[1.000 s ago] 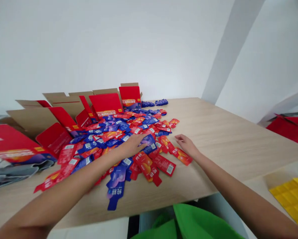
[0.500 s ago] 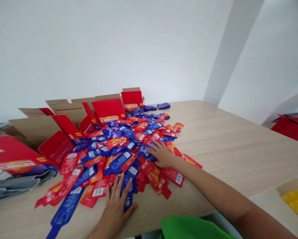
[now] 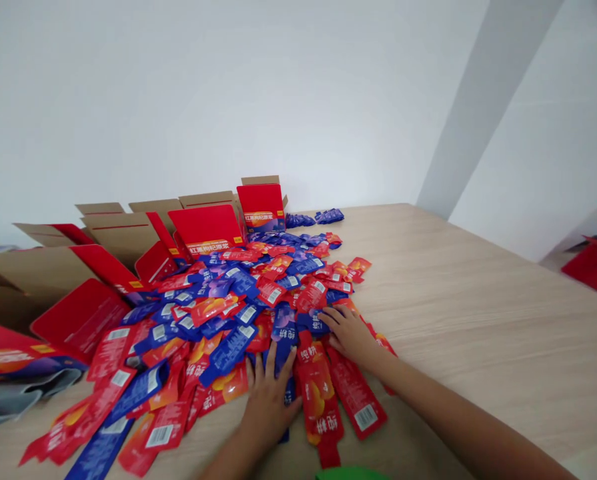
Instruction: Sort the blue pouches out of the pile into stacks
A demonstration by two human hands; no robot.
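A wide heap of red and blue sachets spreads over the table. My left hand (image 3: pixel 267 397) lies flat with spread fingers at the near edge of the heap, over a blue sachet (image 3: pixel 284 328). Farther right and a little higher, my right hand (image 3: pixel 349 333) rests with its fingers stretched on another blue sachet (image 3: pixel 312 323). Between the two hands lies a red sachet (image 3: pixel 317 393), its printed front facing up. Beside it, below my right hand, a red sachet (image 3: pixel 356 393) shows its barcode. Neither hand grips anything that I can see.
Open red cartons with brown flaps, among them a near carton (image 3: pixel 86 320) and a far carton (image 3: pixel 262 205), line the left side. A grey bag (image 3: pixel 23 393) lies at lower left. Small blue sachets (image 3: pixel 328 216) sit at the back by the white wall.
My left hand has slid right and forward onto the blue sachets. My right hand has shifted slightly right and nearer. The view has moved closer to the heap.
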